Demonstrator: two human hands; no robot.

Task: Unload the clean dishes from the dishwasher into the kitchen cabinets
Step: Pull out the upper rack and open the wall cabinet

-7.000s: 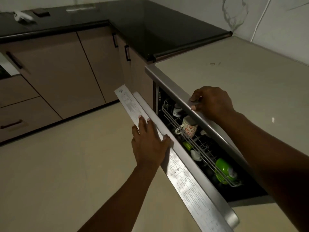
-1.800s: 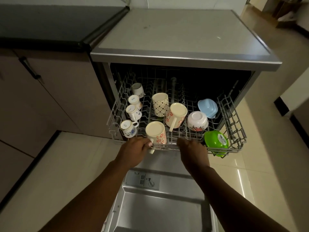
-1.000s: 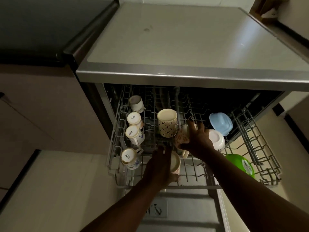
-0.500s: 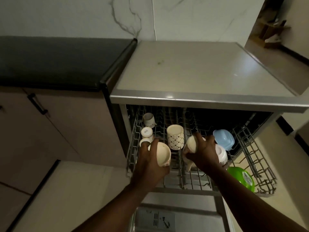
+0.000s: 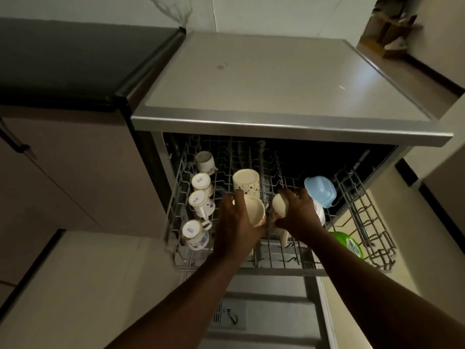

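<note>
Far left: black counter (image 5: pixel 63 59) over brown cabinets (image 5: pixel 83 172), with a dark handle (image 5: pixel 12 141) at the left edge

Centre: dishwasher (image 5: pixel 276 79) with flat grey top, door (image 5: pixel 264 323) dropped open toward the near side, wire rack (image 5: pixel 362 222) pulled out over it

Along the rack's left side, a row of four small cups, all bottom up: far one (image 5: pixel 205 162) plain, next two (image 5: pixel 201 182) (image 5: pixel 200 201) with printed bases, near one (image 5: pixel 193 234) with blue flowers

Middle of the rack: tall patterned mug (image 5: pixel 246 183), upside down, just beyond the hands

Left hand (image 5: pixel 235 227) curled around a cream mug (image 5: pixel 255 214), fingers wrapped on its side, mouth turned toward the right, just above the rack wires

Right hand (image 5: pixel 299 217) clamped on a second cream mug (image 5: pixel 280 210), fingers over its top, handle pointing down toward the near side; the two held mugs just beside each other, a narrow gap between

Behind the right hand, a white bowl (image 5: pixel 319 212), mostly hidden

Farther right: pale blue bowl (image 5: pixel 320 191) tilted on the wires, and a green bowl (image 5: pixel 348 244) at the near right, partly behind the right forearm

Far right corner: wooden holder (image 5: pixel 387 34), blurred, contents unclear
</note>
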